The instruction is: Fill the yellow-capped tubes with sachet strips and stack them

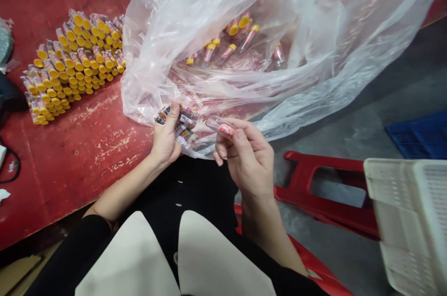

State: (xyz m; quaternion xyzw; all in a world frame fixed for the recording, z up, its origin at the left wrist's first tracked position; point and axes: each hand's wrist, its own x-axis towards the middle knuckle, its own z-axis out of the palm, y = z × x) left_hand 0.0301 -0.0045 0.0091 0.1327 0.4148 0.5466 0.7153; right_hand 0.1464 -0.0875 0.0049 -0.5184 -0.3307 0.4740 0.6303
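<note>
My left hand (166, 135) grips several small printed wrappers (186, 123) at the front edge of the red table. Just to the right, my right hand (246, 154) pinches a clear tube (220, 127) with pink and white contents, its clear end pointing up and left. Behind both hands a large translucent plastic bag (153, 39) lies open. Inside it are several yellow-capped tubes (228, 51). A stack of wrapped tubes (84, 65) rests at the left, yellow caps facing the front.
The red table (94, 137) has worn patches. At the right stand a red stool (328, 193) and a white plastic crate (398, 203), with a blue crate (419, 133) on the floor behind. A dark object (12, 93) and cable lie at the far left.
</note>
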